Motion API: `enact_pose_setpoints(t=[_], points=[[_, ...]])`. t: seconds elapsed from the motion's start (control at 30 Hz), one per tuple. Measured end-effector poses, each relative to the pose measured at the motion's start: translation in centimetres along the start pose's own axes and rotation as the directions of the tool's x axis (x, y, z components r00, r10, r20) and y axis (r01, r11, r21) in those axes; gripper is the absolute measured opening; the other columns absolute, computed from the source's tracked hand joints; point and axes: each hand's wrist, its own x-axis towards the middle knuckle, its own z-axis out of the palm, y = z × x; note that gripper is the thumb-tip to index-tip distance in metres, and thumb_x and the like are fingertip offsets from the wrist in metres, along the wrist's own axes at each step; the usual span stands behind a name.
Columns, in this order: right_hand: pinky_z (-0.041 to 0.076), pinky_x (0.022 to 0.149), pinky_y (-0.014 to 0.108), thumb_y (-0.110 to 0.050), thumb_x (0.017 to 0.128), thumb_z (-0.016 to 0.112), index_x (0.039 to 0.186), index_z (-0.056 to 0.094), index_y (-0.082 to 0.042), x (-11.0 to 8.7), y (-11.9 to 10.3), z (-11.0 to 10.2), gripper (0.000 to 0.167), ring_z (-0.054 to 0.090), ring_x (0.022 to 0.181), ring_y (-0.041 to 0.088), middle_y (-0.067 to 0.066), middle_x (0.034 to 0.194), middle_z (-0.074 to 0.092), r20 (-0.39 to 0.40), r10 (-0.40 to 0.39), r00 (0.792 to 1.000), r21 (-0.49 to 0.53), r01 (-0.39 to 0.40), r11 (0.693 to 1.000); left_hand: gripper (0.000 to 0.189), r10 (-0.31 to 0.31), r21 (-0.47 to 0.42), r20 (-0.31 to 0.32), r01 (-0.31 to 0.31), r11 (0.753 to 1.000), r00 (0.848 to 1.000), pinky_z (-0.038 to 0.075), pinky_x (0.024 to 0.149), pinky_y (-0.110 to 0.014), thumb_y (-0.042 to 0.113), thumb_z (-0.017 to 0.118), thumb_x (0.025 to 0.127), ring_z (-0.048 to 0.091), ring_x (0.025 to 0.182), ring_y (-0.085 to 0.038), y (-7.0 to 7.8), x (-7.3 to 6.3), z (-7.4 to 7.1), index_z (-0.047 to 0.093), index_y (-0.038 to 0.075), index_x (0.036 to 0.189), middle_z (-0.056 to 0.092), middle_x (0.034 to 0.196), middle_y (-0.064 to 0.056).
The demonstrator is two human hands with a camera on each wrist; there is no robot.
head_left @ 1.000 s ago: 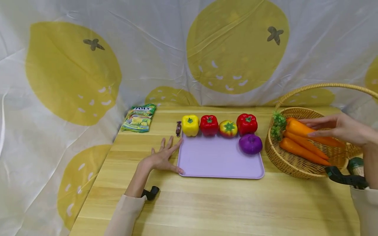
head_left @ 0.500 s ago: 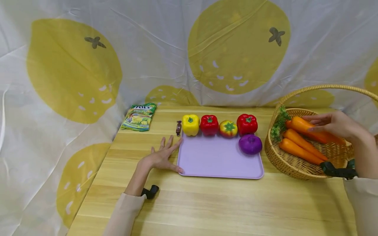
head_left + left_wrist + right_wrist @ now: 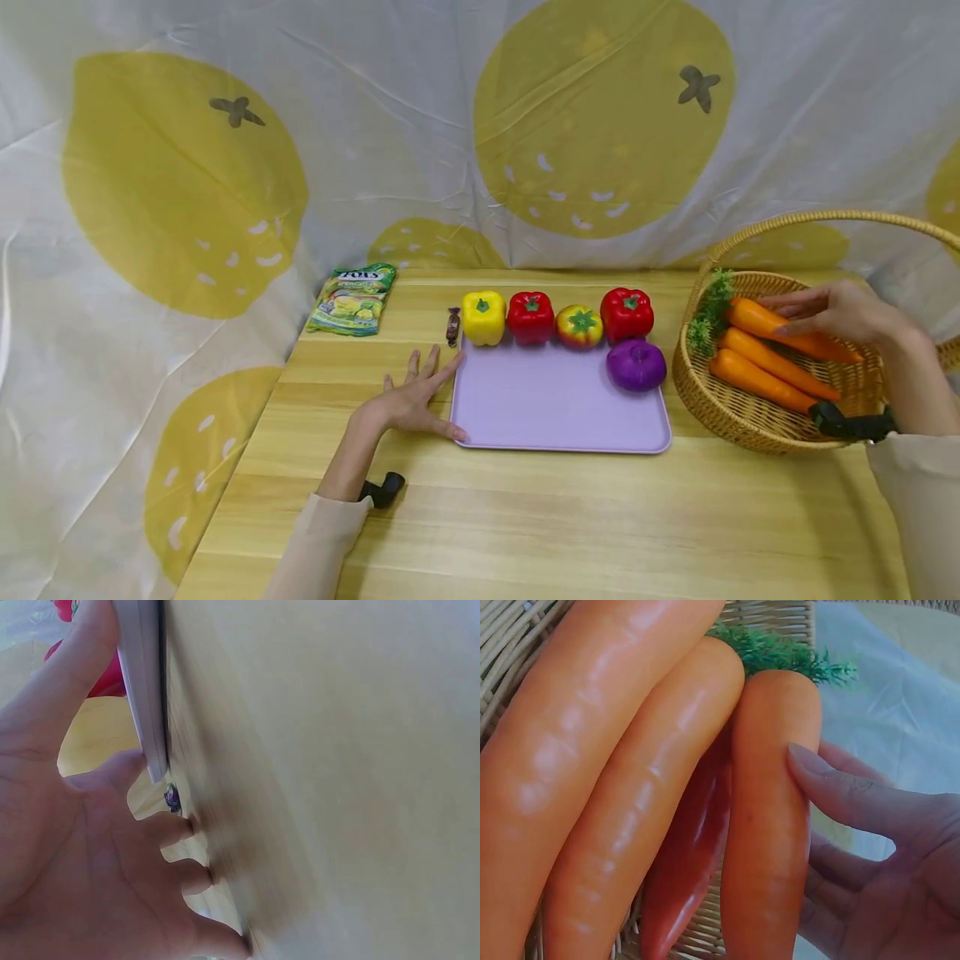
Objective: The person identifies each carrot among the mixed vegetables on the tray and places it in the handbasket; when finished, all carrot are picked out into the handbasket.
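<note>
My right hand [image 3: 847, 312] pinches the rearmost carrot [image 3: 787, 329] between thumb and fingers, inside the wicker basket [image 3: 693, 400]. Two more carrots [image 3: 772, 382] lie beside it, their green leafy tops [image 3: 711, 312] at the basket's left wall. Close up in the right wrist view, the thumb presses on the held carrot [image 3: 769, 825], and a red, pointed, chili-like vegetable [image 3: 690, 855] shows beneath. My left hand [image 3: 408, 406] is spread at the left end of the lilac tray [image 3: 540, 408], thumb and index finger touching its edge; in the left wrist view other fingertips [image 3: 196, 877] rest on the table.
Along the tray's back stand a yellow bell pepper [image 3: 483, 318], two red bell peppers [image 3: 532, 318] and a red-yellow fruit [image 3: 580, 327]. A purple onion [image 3: 636, 366] sits at the tray's right. A wrapped candy [image 3: 453, 327] and a green packet [image 3: 352, 300] lie left; the basket handle [image 3: 825, 218] arches high.
My right hand and wrist have shifted a little to the left over the basket, and the held carrot has moved slightly with them. The left hand and tray stay put.
</note>
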Motion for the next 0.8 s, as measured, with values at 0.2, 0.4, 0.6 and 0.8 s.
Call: enact_pose_setpoints(t=[0.2,0.4,0.6,0.8], points=[[0.052,0.075,0.012,-0.024,0.091,0.081,0.136,0.066,-0.001,0.25,0.17,-0.16,0.053,0.052,0.094,-0.024,-0.001,0.128,0.073,0.04,0.01,0.999,0.01,-0.011,1.0,0.124,0.0,0.002,0.001,0.0,1.0,1.0,-0.008,0.112,-0.086,0.064,0.083,0.078,-0.024,0.157,-0.046,-0.08,-0.13,0.0,0.002,0.034,0.167,-0.021,0.173,-0.013],[0.053,0.076,0.012,-0.026,0.09,0.081,0.137,0.066,-0.001,0.4,0.39,-0.27,0.055,0.051,0.095,-0.026,-0.007,0.128,0.072,0.062,0.007,0.998,0.025,-0.008,1.0,0.124,0.001,0.0,-0.003,-0.001,1.0,1.0,-0.007,0.112,-0.086,0.063,0.083,0.078,-0.023,0.157,-0.047,-0.02,-0.1,-0.02,0.002,0.034,0.167,-0.02,0.173,-0.014],[0.053,0.077,0.013,-0.027,0.09,0.081,0.137,0.066,-0.003,0.46,0.4,-0.38,0.056,0.054,0.095,-0.023,-0.003,0.127,0.074,0.084,0.002,0.996,0.012,-0.003,1.0,0.124,0.005,-0.005,-0.004,-0.005,1.0,1.0,-0.007,0.112,-0.087,0.062,0.083,0.078,-0.023,0.157,-0.047,0.01,-0.07,0.0,0.002,0.033,0.168,-0.02,0.173,-0.014],[0.053,0.077,0.014,-0.029,0.092,0.079,0.139,0.065,-0.005,0.37,0.51,-0.5,0.054,0.054,0.096,-0.023,0.012,0.133,0.072,0.104,-0.013,0.995,-0.015,0.014,1.0,0.124,0.002,-0.009,-0.005,-0.002,1.0,1.0,-0.008,0.112,-0.086,0.062,0.083,0.078,-0.024,0.157,-0.046,-0.07,-0.06,0.04,0.002,0.033,0.168,-0.02,0.173,-0.014]])
